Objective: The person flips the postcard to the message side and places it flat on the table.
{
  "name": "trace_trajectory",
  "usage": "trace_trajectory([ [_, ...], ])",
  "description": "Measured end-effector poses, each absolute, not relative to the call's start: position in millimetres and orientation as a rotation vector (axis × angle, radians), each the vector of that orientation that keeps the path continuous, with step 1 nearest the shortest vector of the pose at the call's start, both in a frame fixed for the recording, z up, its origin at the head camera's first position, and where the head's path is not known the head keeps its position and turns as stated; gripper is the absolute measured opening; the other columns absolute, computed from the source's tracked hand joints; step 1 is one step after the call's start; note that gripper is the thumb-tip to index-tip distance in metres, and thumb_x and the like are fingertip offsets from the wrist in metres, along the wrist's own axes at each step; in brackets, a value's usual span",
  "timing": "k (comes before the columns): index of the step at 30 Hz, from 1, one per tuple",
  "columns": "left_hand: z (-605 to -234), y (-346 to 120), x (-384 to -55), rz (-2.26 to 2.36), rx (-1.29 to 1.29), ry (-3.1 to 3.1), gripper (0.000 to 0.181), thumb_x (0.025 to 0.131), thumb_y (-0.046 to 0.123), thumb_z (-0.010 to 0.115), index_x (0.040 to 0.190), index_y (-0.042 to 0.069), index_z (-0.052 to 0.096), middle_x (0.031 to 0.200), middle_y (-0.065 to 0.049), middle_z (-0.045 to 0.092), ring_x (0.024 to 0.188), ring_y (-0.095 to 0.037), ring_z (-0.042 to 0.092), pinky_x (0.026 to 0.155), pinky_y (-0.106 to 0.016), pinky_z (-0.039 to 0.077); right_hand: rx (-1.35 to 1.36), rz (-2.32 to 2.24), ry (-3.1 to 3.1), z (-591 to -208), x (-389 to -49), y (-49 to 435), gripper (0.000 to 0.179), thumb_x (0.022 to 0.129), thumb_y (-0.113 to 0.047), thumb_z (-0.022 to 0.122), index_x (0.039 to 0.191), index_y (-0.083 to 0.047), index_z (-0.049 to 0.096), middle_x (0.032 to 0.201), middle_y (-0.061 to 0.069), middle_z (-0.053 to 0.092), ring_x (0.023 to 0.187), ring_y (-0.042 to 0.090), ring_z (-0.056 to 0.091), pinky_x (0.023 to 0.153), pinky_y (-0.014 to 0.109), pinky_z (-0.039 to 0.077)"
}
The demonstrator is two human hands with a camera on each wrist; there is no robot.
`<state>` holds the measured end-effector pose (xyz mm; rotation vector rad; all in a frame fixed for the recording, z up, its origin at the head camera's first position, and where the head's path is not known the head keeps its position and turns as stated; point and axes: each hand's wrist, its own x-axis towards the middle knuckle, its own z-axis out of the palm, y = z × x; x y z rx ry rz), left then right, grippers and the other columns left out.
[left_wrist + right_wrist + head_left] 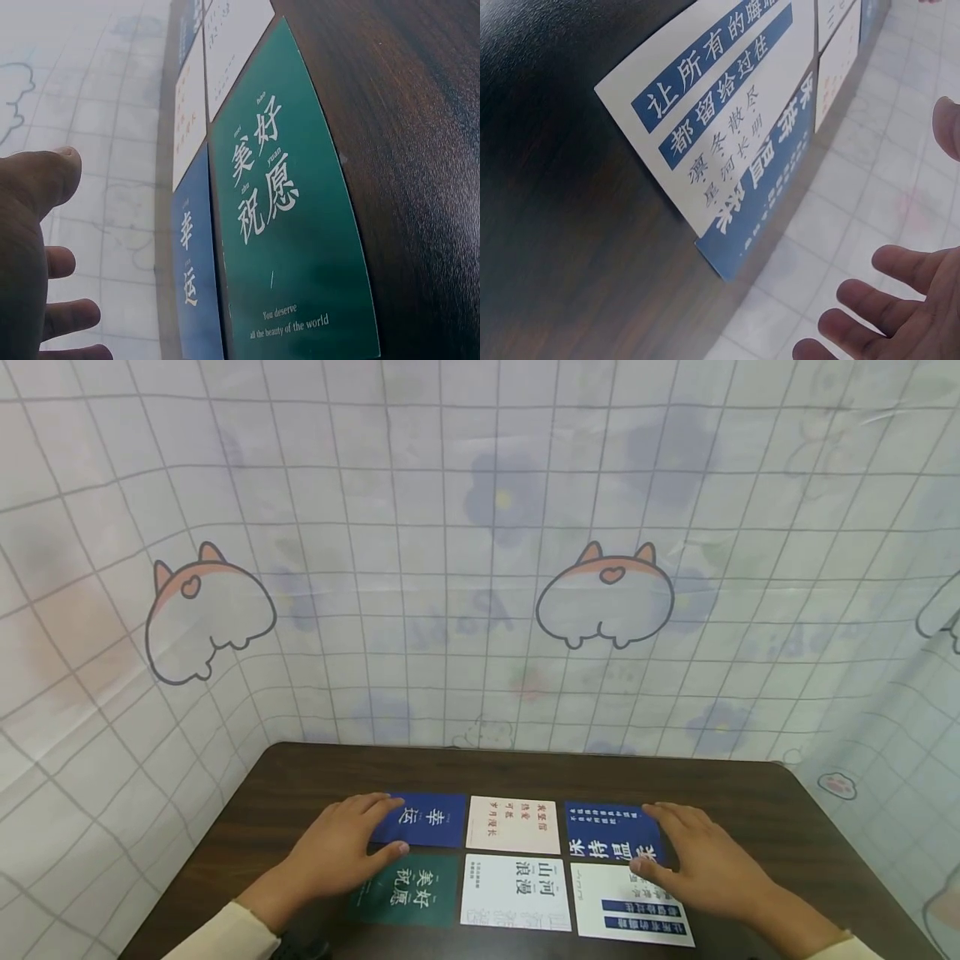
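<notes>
Six cards lie flat in two rows. My left hand (343,846) is at the left end, its fingers by the blue card (442,833) and its thumb by the green card (315,247). Over the right end is my right hand (708,866), with fingers near the other blue card (607,833) and thumb over the white card with dark blue bars (697,97). Between them are a cream card with red writing (513,827) and a white card (495,893). Both hands have spread, relaxed fingers and hold nothing. Whether they touch the cards is unclear.
The cards rest on a dark brown wooden table (315,768) with rounded far corners. Behind and at the sides hangs a white gridded cloth (405,610) printed with corgi drawings and pale flowers.
</notes>
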<state>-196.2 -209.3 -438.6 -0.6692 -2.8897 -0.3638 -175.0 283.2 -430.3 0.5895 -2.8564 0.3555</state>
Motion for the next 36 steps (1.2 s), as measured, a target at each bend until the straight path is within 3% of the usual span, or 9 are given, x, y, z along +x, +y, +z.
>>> trace_trajectory([
  [36,-451.2,-191.4,-195.8,-0.452,-0.740,-2.920,0.063,0.095,0.053,0.068,0.144,0.015,0.058,0.144,-0.009,0.056,0.134,-0.036,0.050,0.107,-0.065,0.036,0.591,0.413,-2.915,-446.2,-180.3,265.0,0.080,0.088,-0.065,0.070,0.143,-0.008,0.056,0.142,0.019,0.055,0.130,0.044,0.051,0.100,0.067,0.042],
])
